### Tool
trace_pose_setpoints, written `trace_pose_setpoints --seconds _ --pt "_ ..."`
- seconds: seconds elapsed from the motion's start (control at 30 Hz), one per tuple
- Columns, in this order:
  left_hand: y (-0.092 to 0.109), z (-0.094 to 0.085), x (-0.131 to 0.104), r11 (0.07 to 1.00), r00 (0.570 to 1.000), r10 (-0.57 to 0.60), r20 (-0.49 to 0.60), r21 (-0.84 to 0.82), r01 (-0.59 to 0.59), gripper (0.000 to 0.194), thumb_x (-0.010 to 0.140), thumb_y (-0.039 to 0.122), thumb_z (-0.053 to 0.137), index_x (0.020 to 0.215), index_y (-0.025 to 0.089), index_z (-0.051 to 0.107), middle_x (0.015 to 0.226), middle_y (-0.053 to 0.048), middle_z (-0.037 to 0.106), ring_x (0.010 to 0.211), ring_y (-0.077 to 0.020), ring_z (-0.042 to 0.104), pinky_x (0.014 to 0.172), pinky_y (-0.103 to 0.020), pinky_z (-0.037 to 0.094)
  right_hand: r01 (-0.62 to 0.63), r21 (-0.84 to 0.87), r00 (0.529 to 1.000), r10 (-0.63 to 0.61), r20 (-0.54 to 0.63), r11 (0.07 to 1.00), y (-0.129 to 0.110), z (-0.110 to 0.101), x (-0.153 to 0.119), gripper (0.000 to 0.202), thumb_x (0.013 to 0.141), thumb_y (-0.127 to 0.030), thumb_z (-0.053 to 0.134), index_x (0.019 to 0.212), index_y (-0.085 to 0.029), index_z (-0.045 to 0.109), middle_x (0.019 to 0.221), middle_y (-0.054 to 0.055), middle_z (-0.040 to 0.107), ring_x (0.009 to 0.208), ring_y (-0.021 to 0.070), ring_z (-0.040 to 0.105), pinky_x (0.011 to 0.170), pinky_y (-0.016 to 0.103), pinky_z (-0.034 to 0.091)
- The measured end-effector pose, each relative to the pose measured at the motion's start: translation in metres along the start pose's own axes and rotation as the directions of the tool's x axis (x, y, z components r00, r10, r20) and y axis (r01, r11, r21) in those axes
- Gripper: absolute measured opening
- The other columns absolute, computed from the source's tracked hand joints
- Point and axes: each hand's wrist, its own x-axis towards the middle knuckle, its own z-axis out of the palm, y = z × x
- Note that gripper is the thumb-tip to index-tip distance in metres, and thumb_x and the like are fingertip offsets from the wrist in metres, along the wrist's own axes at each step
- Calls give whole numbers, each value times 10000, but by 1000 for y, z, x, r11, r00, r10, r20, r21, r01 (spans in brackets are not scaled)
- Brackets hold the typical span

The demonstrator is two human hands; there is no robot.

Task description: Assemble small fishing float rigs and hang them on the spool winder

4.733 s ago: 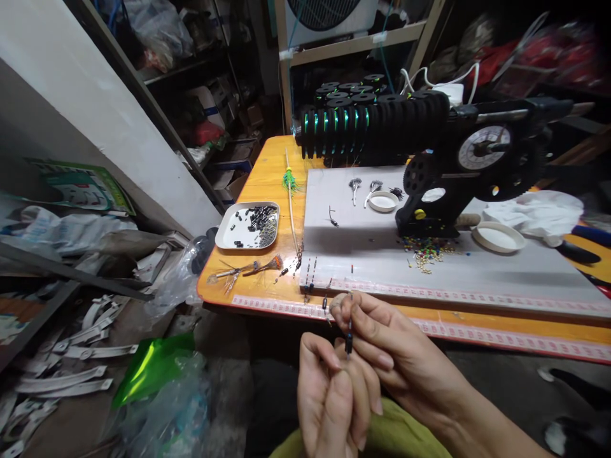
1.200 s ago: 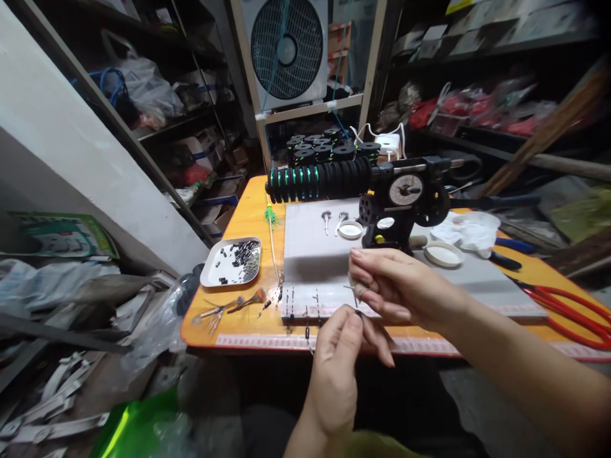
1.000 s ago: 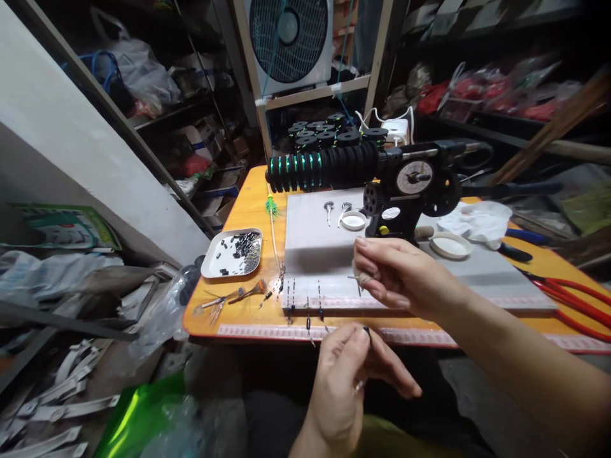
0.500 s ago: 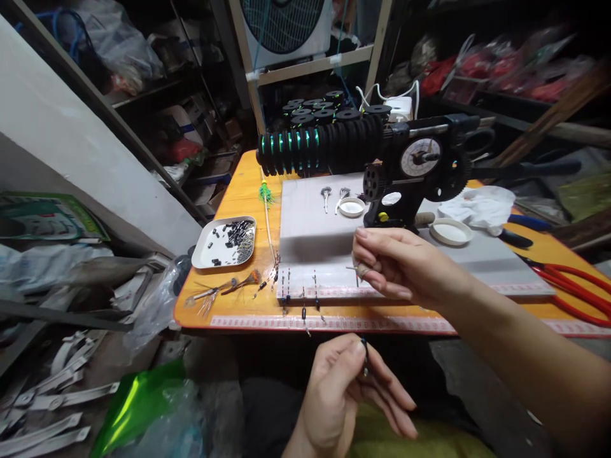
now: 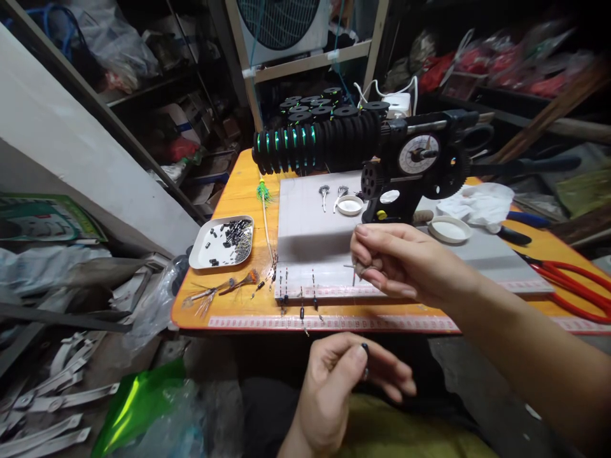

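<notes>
My left hand [image 5: 334, 388], below the table's front edge, pinches a small dark piece [image 5: 365, 348] between thumb and index finger; the other fingers are loosely spread. Above and to the right, my right hand [image 5: 401, 261] is closed over the front of the grey board [image 5: 305, 222], with thumb and forefinger pressed together. A thin metal tool tip [image 5: 349, 266] sticks out from its curled fingers. Any thread between the hands is too fine to make out. Short beaded lines with a black piece [image 5: 302, 312] hang over the board's front edge.
A white tray [image 5: 203, 257] of black and metal bits stands at the left. A black geared machine [image 5: 415, 159] carrying spools is behind my right hand. Red-handled scissors [image 5: 568, 273] lie at the right; a measuring tape [image 5: 382, 323] runs along the table's front.
The fingers of my left hand have curled and risen slightly, with the dark piece still pinched. My right hand has hardly moved. The view has shifted a little.
</notes>
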Motion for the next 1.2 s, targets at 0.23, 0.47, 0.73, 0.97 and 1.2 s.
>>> trace_pose_setpoints --seconds 0.23,0.47,0.73,0.97,1.2 --pt "37 7 25 946 977 212 25 244 -212 370 991 317 400 1318 188 517 921 -85 752 752 -220 727 775 -374 550 79 -218 996 -69 53 973 -15 2 -6 333 908 -476 567 912 -169 695 452 -51 481 287 18 283 279 131 201" --pt "56 17 43 926 983 185 14 334 -179 300 993 392 411 1155 176 541 777 -30 705 415 -92 614 446 -193 497 30 -243 996 -8 91 969 -16 4 -4 378 897 -484 588 1031 -150 703 439 -53 490 288 33 341 280 131 253" --pt "56 18 43 929 978 210 13 309 -203 407 968 388 470 1321 188 495 666 3 647 409 -94 578 382 -176 471 -54 7 981 52 185 999 -13 8 -1 300 905 -416 572 916 -141 692 434 -35 548 243 22 322 335 163 358" --pt "51 15 44 925 959 281 -32 275 -261 223 947 379 525 942 174 613 547 31 620 339 -63 504 324 -131 372 -125 162 972 89 216 979 -11 13 0 318 928 -426 529 813 -150 637 530 -11 620 240 9 349 358 146 423" --pt "23 14 36 958 966 252 -64 -124 -258 288 905 370 594 726 146 590 486 7 673 305 -88 561 291 -111 407 -166 367 983 126 130 915 -1 25 11 458 902 -441 543 575 -169 372 470 -40 540 208 8 310 217 88 187"
